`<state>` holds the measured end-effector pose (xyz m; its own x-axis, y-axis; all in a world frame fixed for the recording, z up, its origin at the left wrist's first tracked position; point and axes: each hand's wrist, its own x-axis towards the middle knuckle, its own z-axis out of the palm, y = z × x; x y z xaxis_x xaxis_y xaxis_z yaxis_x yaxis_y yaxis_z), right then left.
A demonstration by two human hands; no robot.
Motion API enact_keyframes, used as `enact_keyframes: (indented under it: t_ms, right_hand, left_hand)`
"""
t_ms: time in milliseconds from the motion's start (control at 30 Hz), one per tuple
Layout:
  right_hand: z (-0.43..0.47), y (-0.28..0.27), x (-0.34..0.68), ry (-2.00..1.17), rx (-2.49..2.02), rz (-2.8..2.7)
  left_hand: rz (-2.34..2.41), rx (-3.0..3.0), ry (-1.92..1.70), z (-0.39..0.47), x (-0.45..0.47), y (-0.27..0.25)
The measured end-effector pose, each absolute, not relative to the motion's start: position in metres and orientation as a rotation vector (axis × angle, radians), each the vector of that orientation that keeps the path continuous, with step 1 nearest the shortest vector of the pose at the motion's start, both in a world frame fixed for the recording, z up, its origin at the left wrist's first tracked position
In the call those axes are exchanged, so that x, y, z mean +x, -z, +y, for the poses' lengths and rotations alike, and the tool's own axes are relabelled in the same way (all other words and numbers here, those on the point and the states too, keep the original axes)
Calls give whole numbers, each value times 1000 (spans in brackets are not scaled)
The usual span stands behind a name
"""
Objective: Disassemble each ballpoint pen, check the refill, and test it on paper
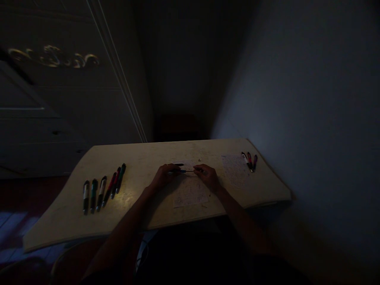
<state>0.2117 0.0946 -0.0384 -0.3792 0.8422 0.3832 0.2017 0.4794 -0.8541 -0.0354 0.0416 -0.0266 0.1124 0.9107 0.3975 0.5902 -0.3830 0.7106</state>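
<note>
Above the middle of the table, my left hand (164,175) pinches a blue pen barrel (183,171). A thin dark rod (190,171), like a pen refill, runs from the barrel to the fingertips of my right hand (209,177). Those right fingers are closed on the rod's far end, though its tip is hidden in them. A dark pen part (179,164) shows just beyond my left fingers; I cannot tell whether they touch it. Under both hands lies a sheet of paper (190,194) with faint writing. The dim light hides finer details.
Several pens (101,192) lie in a slanted row on the table's (142,158) left side. At the right, three pens (249,161) rest beside and partly over another written sheet (236,170). A wall (297,118) borders the right; a cabinet (74,103) stands at the left.
</note>
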Motion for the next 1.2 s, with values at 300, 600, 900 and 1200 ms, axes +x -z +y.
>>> enact_keyframes:
  t_ms: [300, 600, 900, 1200]
  right_hand:
    - [94, 36, 211, -923, -942, -1765]
    - [94, 40, 211, -982, -962, -1758]
    - [92, 38, 211, -1041, -967, -1746]
    - [93, 44, 210, -1146, -1001, -1700]
  left_hand:
    - [1403, 1920, -1216, 39, -27, 25]
    - [1451, 1776, -1255, 40, -23, 26]
    - [1443, 1807, -1184, 40, -23, 30]
    - [1486, 1816, -1186, 43, -24, 37]
